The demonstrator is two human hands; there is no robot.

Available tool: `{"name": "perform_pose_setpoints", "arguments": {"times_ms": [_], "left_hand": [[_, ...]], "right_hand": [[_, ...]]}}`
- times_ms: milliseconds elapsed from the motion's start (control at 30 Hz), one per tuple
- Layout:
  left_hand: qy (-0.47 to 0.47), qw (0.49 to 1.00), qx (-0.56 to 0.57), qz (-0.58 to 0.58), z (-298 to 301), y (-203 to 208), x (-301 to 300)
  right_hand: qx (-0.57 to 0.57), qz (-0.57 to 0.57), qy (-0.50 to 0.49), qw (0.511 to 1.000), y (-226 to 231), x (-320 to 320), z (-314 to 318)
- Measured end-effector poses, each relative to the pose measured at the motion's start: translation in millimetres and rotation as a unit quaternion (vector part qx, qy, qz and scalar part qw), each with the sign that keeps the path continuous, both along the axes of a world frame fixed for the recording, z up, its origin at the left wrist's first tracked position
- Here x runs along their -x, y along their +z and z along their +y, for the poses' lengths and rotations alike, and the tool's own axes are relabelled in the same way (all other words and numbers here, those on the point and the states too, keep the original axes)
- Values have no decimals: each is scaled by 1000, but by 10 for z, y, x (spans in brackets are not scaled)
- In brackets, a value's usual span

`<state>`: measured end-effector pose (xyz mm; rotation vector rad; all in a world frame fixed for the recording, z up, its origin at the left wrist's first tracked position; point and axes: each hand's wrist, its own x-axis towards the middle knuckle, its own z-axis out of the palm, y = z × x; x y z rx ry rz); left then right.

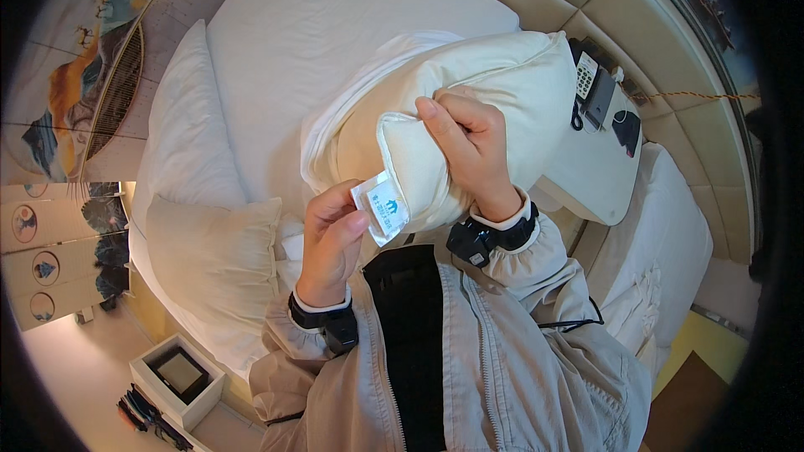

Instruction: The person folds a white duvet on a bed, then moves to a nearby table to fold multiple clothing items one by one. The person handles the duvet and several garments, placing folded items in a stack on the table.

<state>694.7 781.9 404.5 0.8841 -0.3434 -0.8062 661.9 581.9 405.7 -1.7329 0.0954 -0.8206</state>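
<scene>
A cream pillow (519, 100) with piped edges is held up in front of me, over the near part of the bed. A white cover (335, 113) lies against its far left side; whether it is wrapped around the pillow I cannot tell. My right hand (471, 142) grips a corner of the pillow, thumb on top and fingers curled round it. At that corner hangs a white label (383, 208) with blue print. My left hand (332, 238) pinches the label's left edge between thumb and fingers.
Behind lies a bed with a white sheet (285, 50). Another pillow (213, 251) rests at left. To the right, a bedside table (603, 192) carries a telephone (585, 75); a second bed (649, 251) stands beyond. A box with a dark tablet-like object (178, 372) is at lower left.
</scene>
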Motion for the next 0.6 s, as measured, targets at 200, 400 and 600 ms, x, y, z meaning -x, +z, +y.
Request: {"name": "perform_pose_setpoints", "arguments": {"times_ms": [200, 400, 600], "left_hand": [[-1, 1000, -19, -14, 10, -27, 8], [14, 999, -29, -21, -29, 32, 9], [12, 999, -36, -27, -14, 43, 0]], "right_hand": [[11, 0, 1, 1000, -11, -8, -8], [-2, 21, 6, 1000, 17, 11, 3], [18, -2, -4, 1000, -14, -21, 5]]}}
